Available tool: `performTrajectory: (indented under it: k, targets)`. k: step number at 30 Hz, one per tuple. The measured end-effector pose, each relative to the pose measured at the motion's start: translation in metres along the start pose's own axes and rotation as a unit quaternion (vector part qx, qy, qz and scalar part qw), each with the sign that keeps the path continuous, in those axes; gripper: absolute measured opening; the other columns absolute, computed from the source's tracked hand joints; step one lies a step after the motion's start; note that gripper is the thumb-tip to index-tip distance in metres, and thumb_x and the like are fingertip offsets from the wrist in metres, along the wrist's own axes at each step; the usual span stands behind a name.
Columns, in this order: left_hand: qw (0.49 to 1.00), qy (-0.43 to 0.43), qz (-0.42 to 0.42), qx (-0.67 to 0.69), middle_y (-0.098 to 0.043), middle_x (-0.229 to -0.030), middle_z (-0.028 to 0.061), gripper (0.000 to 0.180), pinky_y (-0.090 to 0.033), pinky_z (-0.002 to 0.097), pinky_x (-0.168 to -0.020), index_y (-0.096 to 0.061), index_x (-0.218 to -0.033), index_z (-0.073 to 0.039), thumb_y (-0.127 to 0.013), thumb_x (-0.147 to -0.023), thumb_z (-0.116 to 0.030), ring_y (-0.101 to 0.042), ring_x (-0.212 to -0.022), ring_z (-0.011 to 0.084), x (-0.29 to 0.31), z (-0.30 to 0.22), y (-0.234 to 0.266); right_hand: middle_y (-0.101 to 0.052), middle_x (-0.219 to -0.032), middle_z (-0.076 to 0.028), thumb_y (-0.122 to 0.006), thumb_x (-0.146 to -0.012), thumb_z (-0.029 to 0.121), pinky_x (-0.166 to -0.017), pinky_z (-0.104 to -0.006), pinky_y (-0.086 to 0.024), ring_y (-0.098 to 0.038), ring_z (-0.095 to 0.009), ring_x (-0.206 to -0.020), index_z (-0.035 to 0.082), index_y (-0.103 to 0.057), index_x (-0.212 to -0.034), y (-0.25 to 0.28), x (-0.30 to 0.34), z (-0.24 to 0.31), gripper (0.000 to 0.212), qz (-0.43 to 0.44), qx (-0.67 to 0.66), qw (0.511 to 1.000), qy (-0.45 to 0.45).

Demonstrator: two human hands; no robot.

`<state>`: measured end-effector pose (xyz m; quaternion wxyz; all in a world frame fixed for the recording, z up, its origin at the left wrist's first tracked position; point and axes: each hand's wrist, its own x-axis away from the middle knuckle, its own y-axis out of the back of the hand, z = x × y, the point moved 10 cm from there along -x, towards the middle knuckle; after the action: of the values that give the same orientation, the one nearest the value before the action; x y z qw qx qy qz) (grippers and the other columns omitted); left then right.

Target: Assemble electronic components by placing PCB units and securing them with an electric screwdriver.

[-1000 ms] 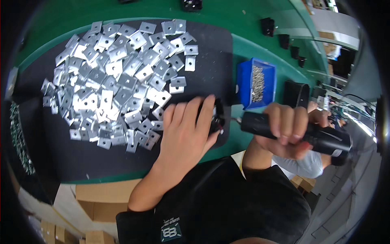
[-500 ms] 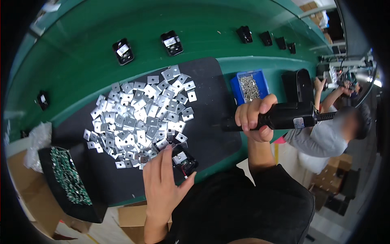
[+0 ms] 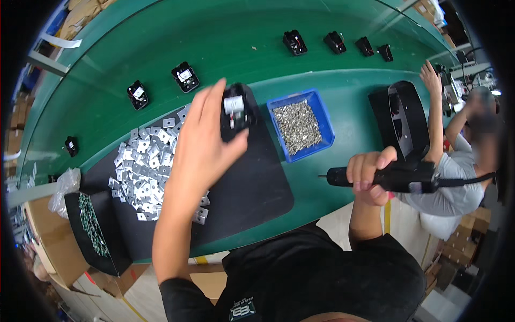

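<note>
My left hand (image 3: 201,137) is closed on the edge of a black plastic housing (image 3: 248,104), lifted over the far part of the dark mat. Inside the housing a silver plate and small parts show. My right hand (image 3: 370,174) grips a black electric screwdriver (image 3: 402,177), its thin bit pointing left and its cord running off to the right. Left of my left forearm lies a heap of square silver metal plates with holes (image 3: 142,174), partly hidden by the arm. A blue tray (image 3: 328,137) full of small screws stands between my hands.
Several similar housings, such as one at the back (image 3: 185,78), sit on the green conveyor belt (image 3: 230,45). A black bin (image 3: 413,112) stands right; a black box of green circuit boards (image 3: 115,236) stands left. A co-worker (image 3: 450,172) works at the far right.
My left hand has carried the housing away from me, from the near edge of the heap toward the belt. My right hand has drawn the screwdriver rightward. The view has shifted too.
</note>
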<state>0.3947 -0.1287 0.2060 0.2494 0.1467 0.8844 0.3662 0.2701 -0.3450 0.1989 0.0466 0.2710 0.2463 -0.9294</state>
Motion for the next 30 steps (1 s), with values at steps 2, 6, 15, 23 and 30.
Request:
performTrajectory:
  k: [2,6,15,23,30]
  targets:
    - [1.0,0.003,-0.001,-0.012,-0.05,-0.116,0.0212,0.066,-0.04,0.037,-0.092,-0.043,-0.122,0.002,-0.068,-0.063,-0.014,-0.05,-0.108,0.0344,-0.037,0.012,-0.024,-0.051,-0.062,-0.005,-0.065,-0.068,0.001,-0.054,-0.0284,-0.043,-0.051,-0.015,-0.054,0.002,-0.042,-0.1,0.013,0.006,-0.002,0.04,0.0,0.039,0.999,-0.024]
    - [0.998,0.01,0.015,-0.065,-0.05,-0.118,0.0226,0.067,-0.039,0.0369,-0.094,-0.042,-0.122,0.003,-0.068,-0.064,-0.018,-0.048,-0.11,0.0352,-0.096,0.06,-0.067,-0.052,-0.064,-0.006,-0.065,-0.066,-0.005,-0.052,-0.0273,-0.044,-0.052,-0.015,-0.056,-0.001,-0.042,-0.103,0.028,0.01,-0.019,0.044,0.0,0.067,0.995,-0.07]
    - [0.984,-0.015,0.066,-0.166,-0.053,-0.108,0.0183,0.064,-0.041,0.0455,-0.085,-0.043,-0.12,-0.001,-0.068,-0.062,-0.017,-0.053,-0.099,0.0347,-0.138,0.09,-0.124,-0.054,-0.065,-0.003,-0.077,-0.064,0.006,-0.053,-0.0284,-0.045,-0.055,-0.016,-0.056,0.005,-0.042,-0.106,0.046,0.005,-0.016,0.055,0.004,0.046,0.999,-0.027]
    - [0.975,-0.029,0.107,-0.192,-0.056,-0.106,0.018,0.073,-0.03,0.0499,-0.096,-0.048,-0.11,0.003,-0.075,-0.059,-0.041,-0.049,-0.107,0.0287,-0.171,0.021,-0.145,-0.053,-0.066,-0.003,-0.072,-0.068,0.006,-0.056,-0.0297,-0.046,-0.054,-0.016,-0.057,0.006,-0.038,-0.112,0.058,0.01,-0.025,0.056,-0.045,0.055,0.996,-0.061]
    - [0.984,-0.083,0.041,-0.155,-0.057,-0.091,0.016,0.05,-0.036,0.0452,-0.088,-0.052,-0.101,0.001,-0.069,-0.063,-0.027,-0.055,-0.092,0.0297,-0.14,-0.002,-0.107,-0.05,-0.063,-0.002,-0.071,-0.071,0.011,-0.047,-0.0288,-0.041,-0.049,-0.015,-0.051,0.007,-0.038,-0.108,0.051,0.002,-0.014,0.049,-0.057,0.017,0.997,-0.058]
